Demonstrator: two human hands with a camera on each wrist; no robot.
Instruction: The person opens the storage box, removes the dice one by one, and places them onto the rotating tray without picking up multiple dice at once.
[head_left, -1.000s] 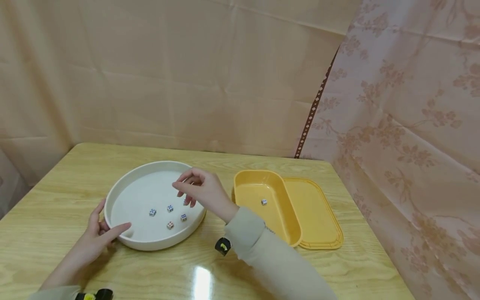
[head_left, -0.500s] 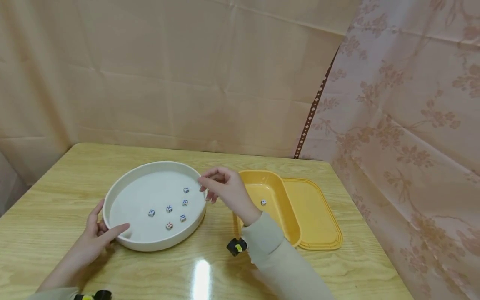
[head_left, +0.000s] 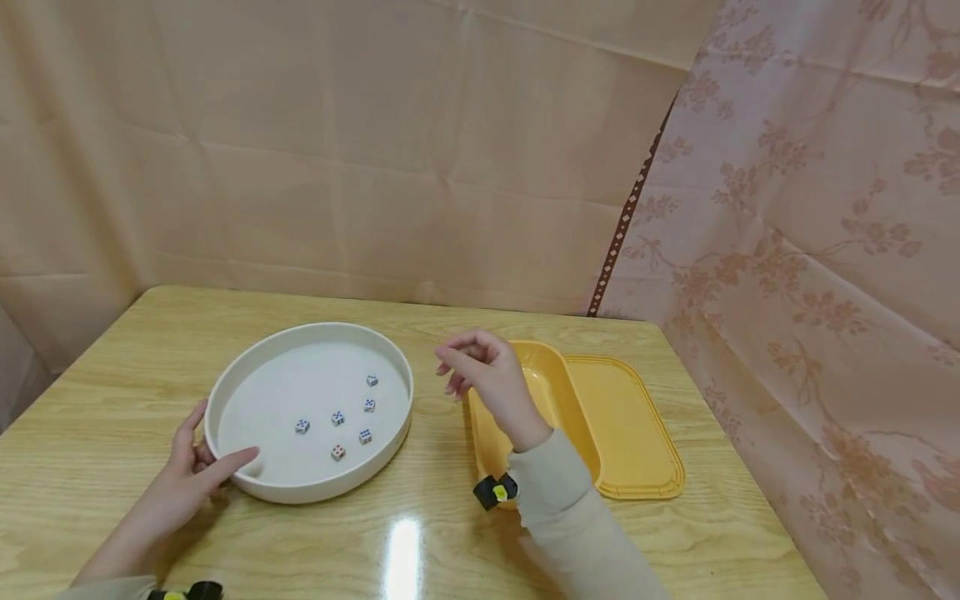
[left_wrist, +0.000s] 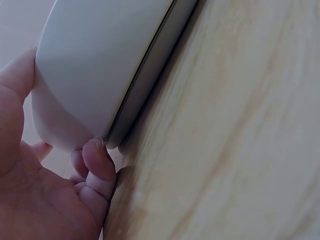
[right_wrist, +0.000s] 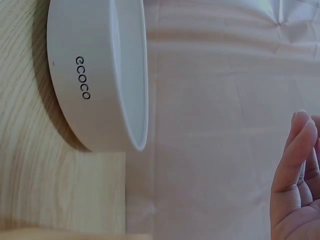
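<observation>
In the head view, my left hand (head_left: pixel 189 468) grips the near-left side of a round white tray (head_left: pixel 281 375), thumb over the rim and fingers curled under its outer wall. Several small white dice lie in the tray, most with blue pips, including a die (head_left: pixel 302 426) at left; one die (head_left: pixel 338 452) has red pips. My right hand (head_left: pixel 487 375) hovers at the left side of a yellow box (head_left: pixel 573 400), thumb and index fingertips brought together. Whether a die is between those fingertips I cannot tell. The right wrist view catches only the hand's edge, its fingers (right_wrist: pixel 295 155) bent.
A flat yellow lid (head_left: pixel 626 425) lies right of the box, partly under its edge. Both stand on a wooden table (head_left: pixel 337 550). Behind hangs a beige curtain (head_left: pixel 337 167), with a pink floral curtain (head_left: pixel 825 250) to the right. A wrist covers part of the box's inside.
My right hand has moved right, from over the tray to the yellow box's left side, hiding the die inside the box. My left hand stays on the tray, which has barely shifted.
</observation>
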